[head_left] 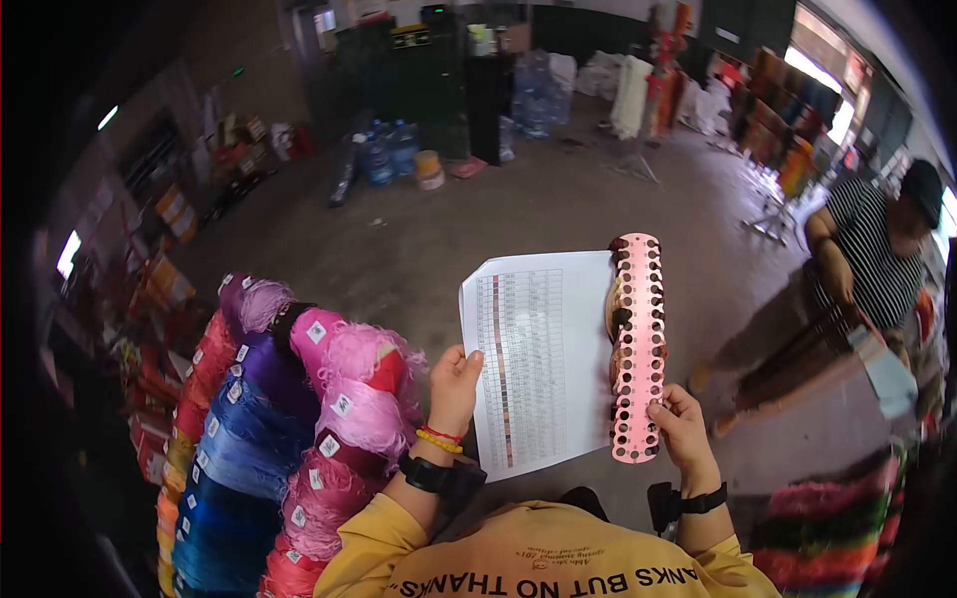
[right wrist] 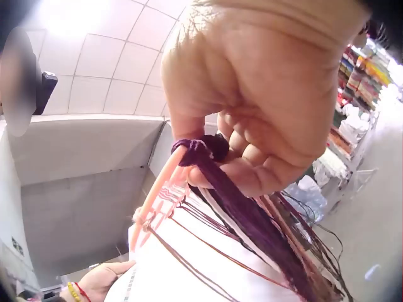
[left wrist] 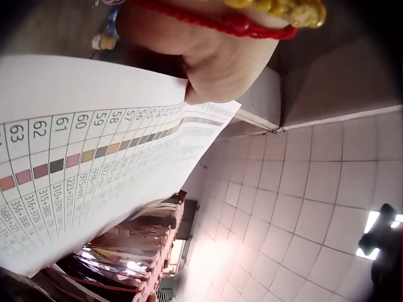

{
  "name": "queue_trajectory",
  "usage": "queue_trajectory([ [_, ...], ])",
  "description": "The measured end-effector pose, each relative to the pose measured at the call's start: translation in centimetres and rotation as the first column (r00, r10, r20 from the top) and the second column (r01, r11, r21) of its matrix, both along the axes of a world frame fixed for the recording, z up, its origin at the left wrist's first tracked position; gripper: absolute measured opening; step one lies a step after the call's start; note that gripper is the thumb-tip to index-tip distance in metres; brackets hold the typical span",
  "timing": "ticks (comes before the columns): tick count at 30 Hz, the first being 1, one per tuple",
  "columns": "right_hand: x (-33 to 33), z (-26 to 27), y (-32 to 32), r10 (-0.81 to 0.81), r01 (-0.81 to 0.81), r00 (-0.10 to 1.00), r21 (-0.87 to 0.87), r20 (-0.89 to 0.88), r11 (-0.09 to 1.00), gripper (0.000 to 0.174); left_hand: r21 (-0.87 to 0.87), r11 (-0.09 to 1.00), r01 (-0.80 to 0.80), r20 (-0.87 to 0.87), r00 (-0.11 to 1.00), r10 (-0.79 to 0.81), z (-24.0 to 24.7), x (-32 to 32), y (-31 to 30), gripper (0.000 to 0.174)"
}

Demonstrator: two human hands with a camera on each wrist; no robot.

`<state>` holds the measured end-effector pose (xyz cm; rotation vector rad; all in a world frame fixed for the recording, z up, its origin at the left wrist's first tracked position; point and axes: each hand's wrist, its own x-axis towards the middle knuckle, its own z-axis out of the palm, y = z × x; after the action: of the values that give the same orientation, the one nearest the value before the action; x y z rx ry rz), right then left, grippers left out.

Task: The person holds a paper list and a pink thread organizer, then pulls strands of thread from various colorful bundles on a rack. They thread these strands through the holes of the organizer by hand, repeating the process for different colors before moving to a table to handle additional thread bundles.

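My left hand (head_left: 456, 386) pinches the left edge of a white printed sheet (head_left: 538, 379), thumb on top. A chart with numbered rows and small colour swatches runs down it, clearest in the left wrist view. My right hand (head_left: 683, 424) grips a long pink thread holder (head_left: 638, 349) near its lower end; the holder has round holes along both sides and overlaps the sheet's right edge. In the right wrist view, thumb and fingers pinch the holder beside a knotted purple thread bundle (right wrist: 252, 220). Brown and white threads hang there too.
Thick skeins of blue yarn (head_left: 234, 448) and pink yarn (head_left: 344, 399) hang at my left. A person in a striped shirt (head_left: 877, 249) stands at the right, handling hanging strands. Water jugs (head_left: 389, 149) stand on the floor (head_left: 449, 219) further off.
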<state>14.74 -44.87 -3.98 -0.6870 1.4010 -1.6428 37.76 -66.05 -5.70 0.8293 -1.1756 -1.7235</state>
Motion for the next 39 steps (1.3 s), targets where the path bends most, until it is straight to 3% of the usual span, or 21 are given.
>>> queue_trajectory([
  [6,-5.0,0.1,-13.4,0.254,-0.254,0.967,-0.026,-0.008,0.967,0.01,-0.007,0.962,-0.273,-0.051,0.961,0.272,-0.3,-0.5,-6.2,0.015],
  [8,-9.2,-0.6,-18.1,0.33,-0.33,0.944,-0.03,-0.001,0.943,0.01,-0.039,0.934,-0.356,-0.041,0.934,0.354,-1.8,-4.0,-9.0,0.015],
  [13,-13.9,3.4,-29.7,0.621,-0.621,0.783,-0.013,-0.032,0.783,0.009,-0.036,0.759,-0.65,-0.003,0.76,0.65,0.5,-5.7,-12.3,0.014],
  [14,-16.4,0.8,-31.9,0.656,-0.657,0.753,0.013,-0.044,0.754,0.009,-0.019,0.735,-0.677,-0.002,0.735,0.678,-2.2,-7.4,-13.7,0.014],
  [15,-16.9,1.3,-34.0,0.717,-0.717,0.695,0.022,-0.06,0.697,0.008,-0.018,0.683,-0.73,-0.005,0.683,0.73,-1.8,-7.4,-13.9,0.014],
  [20,-15.1,3.3,-44.2,0.847,-0.846,0.531,-0.024,0.035,0.532,0.009,-0.15,0.44,-0.885,0.081,0.433,0.898,1.3,-6.6,-14.8,0.015],
  [23,-14.3,2.3,-49.6,0.878,-0.88,0.466,-0.045,0.111,0.473,0.013,-0.08,0.356,-0.931,0.078,0.351,0.933,1.1,-7.6,-17.8,0.016],
  [29,-8.4,1.0,-61.6,0.962,-0.955,0.262,-0.121,0.075,0.27,0.013,-0.157,0.215,-0.964,-0.039,0.224,0.974,-1.4,-3.6,-25.0,0.018],
  [35,-1.4,3.9,-70.3,0.989,-0.985,0.127,-0.106,0.078,0.135,0.011,-0.162,0.058,-0.985,-0.002,0.059,0.998,2.3,-0.3,-28.5,0.018],
  [39,3.4,3.6,-76.2,0.993,-0.987,-0.088,-0.144,0.082,-0.076,0.012,-0.216,-0.13,-0.968,-0.023,-0.128,0.991,3.7,1.6,-28.3,0.019],
])
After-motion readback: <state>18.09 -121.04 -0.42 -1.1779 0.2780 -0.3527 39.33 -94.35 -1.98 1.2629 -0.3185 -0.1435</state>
